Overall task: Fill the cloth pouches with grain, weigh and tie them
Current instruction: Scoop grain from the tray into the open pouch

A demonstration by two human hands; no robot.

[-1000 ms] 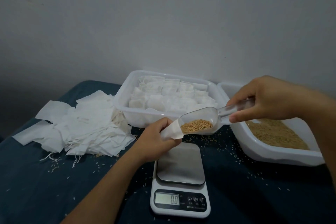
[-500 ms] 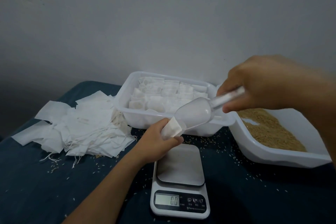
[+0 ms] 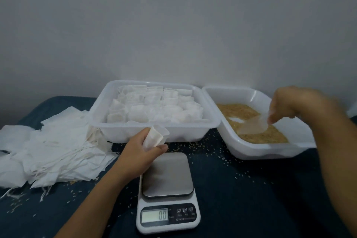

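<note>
Nearest, a white digital scale (image 3: 167, 193) on the dark blue surface (image 3: 241, 189), steel platter bare, display reading 0.0. Just beyond its far left corner, left hand (image 3: 142, 149) pinching a small cloth pouch (image 3: 153, 138), mouth up, held above the surface. Off to the left, a heap of flat empty pouches (image 3: 52, 149) with loose strings. Scattered grains (image 3: 208, 150) around the scale. Farther back, centre, a white tub (image 3: 154, 131) packed with filled pouches (image 3: 154, 106). To the right, touching it, a second tub (image 3: 258, 150) tilted and holding grain (image 3: 270, 135); right hand (image 3: 295, 104), blurred, gripping a clear scoop (image 3: 253, 125) lying low on that grain.
</note>
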